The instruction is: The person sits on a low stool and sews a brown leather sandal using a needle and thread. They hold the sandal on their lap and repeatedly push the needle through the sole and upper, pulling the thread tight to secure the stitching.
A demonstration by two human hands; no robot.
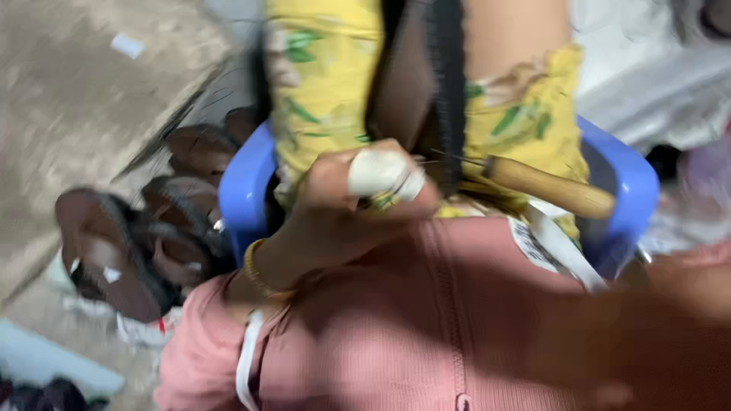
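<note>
Head view, blurred: person's left hand (343, 205), finger wrapped in white tape, is closing around a dark shoe upper (419, 91) lying on the lap. A wooden-handled awl (548, 186) is lying just beside it. Right hand (678, 304) is smeared; grip cannot be told. Brown sandals (137, 236) are piling left of the blue stool (244, 190).

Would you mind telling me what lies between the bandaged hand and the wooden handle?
In the head view, a thin metal spike runs from the left hand to the wooden handle, crossing dark shoe material.
</note>
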